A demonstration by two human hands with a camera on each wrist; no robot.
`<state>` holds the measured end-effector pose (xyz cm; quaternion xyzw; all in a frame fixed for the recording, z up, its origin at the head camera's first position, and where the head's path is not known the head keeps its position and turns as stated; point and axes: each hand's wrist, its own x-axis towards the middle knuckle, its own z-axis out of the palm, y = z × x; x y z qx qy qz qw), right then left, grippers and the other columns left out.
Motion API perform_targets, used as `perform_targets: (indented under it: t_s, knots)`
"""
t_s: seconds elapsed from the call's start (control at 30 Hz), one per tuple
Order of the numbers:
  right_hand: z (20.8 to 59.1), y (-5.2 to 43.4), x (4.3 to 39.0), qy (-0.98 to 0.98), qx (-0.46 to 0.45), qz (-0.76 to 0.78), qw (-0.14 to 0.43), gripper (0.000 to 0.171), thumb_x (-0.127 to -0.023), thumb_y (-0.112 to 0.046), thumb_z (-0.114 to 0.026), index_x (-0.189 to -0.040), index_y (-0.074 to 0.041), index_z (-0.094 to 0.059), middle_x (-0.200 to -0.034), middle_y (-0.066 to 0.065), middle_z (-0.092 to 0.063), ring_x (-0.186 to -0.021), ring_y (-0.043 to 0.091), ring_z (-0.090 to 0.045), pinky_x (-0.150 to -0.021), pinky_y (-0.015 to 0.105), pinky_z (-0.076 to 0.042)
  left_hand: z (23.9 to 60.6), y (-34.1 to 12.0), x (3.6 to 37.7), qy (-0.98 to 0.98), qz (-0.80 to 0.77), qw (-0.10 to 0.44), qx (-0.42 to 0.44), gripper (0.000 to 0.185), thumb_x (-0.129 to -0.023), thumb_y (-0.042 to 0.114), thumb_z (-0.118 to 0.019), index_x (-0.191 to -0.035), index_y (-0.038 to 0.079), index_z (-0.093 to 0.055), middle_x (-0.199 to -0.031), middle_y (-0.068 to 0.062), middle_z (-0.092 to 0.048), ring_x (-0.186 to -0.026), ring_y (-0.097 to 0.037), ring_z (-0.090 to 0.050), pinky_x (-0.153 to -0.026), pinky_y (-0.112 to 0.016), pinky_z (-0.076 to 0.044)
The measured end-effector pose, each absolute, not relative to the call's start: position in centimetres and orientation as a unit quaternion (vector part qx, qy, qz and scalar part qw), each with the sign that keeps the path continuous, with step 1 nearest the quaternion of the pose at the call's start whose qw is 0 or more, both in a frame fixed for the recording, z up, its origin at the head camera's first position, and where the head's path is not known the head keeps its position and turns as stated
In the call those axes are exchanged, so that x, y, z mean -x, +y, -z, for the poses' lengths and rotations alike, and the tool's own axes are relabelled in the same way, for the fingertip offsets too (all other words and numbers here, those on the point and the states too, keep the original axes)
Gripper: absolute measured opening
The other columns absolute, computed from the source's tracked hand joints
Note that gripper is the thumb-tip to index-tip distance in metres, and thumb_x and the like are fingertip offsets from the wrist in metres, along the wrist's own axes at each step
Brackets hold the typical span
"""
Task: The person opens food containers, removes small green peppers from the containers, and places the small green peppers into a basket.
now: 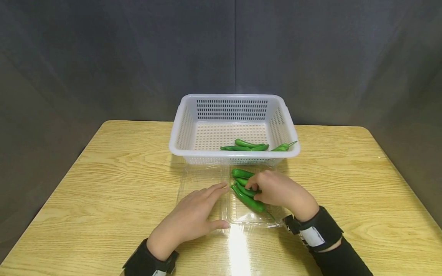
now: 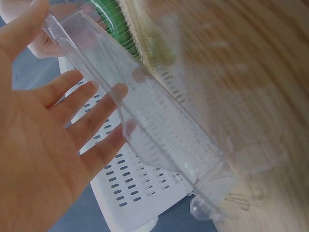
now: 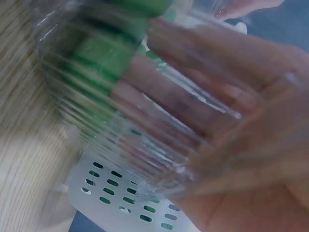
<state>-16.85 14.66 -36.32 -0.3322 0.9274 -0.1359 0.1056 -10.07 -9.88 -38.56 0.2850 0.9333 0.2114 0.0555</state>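
A hinged clear plastic container [image 1: 241, 219] lies unfolded on the table, its lid half [image 1: 195, 179] to the left. Several green chili peppers [image 1: 246, 200] lie side by side in the right half. Over them is my right hand [image 1: 276, 189], thumb and fingers curled down round one pepper, which the hand partly hides. The right wrist view shows green peppers [image 3: 96, 67] and the fingers through the ribbed clear wall. My left hand [image 1: 193, 214] reaches over the lid half with straight, spread fingers, its fingertips near the fold. In the left wrist view those fingers overlap the clear lid wall [image 2: 159, 130].
A white perforated basket [image 1: 235, 154] stands just behind the container. Inside it, several more green peppers [image 1: 243, 143] lie along the near side. The wooden table [image 1: 121, 172] ends at a dark grey curtain [image 1: 138, 57].
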Motion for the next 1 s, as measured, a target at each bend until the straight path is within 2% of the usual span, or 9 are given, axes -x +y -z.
perform_targets:
  t_s: [0.33, 0.53, 1.0]
  knots:
    - [36.35, 14.29, 16.67, 0.932, 0.324, 0.104, 0.124, 0.018, -0.078, 0.0, -0.08, -0.088, -0.013, -0.073, -0.072, -0.005, -0.054, -0.067, 0.012, -0.048, -0.06, 0.028, -0.044, 38.55, -9.91, 10.05, 0.932, -0.214, 0.054, -0.289, 0.082, -0.086, 0.052, -0.071, -0.152, 0.014, -0.039, -0.158, -0.002, -0.035, -0.139, -0.023, -0.041, -0.11, -0.049, -0.038]
    - [36.49, 14.26, 16.64, 0.93, 0.332, 0.103, 0.116, 0.022, -0.076, 0.001, -0.081, -0.085, -0.015, -0.069, -0.067, -0.004, -0.047, -0.064, 0.013, -0.044, -0.057, 0.027, -0.038, 38.49, -9.89, 10.05, 0.933, -0.211, 0.058, -0.285, 0.084, -0.085, 0.053, -0.071, -0.153, 0.016, -0.038, -0.159, -0.001, -0.034, -0.14, -0.022, -0.039, -0.11, -0.049, -0.037]
    - [37.11, 13.98, 16.69, 0.933, 0.329, 0.106, 0.101, 0.031, -0.074, 0.006, -0.078, -0.1, -0.009, -0.076, -0.067, -0.004, -0.048, -0.061, 0.012, -0.043, -0.055, 0.025, -0.036, 38.57, -9.88, 10.04, 0.934, -0.212, 0.056, -0.284, 0.083, -0.085, 0.053, -0.071, -0.153, 0.016, -0.038, -0.158, -0.001, -0.034, -0.139, -0.022, -0.04, -0.11, -0.049, -0.037]
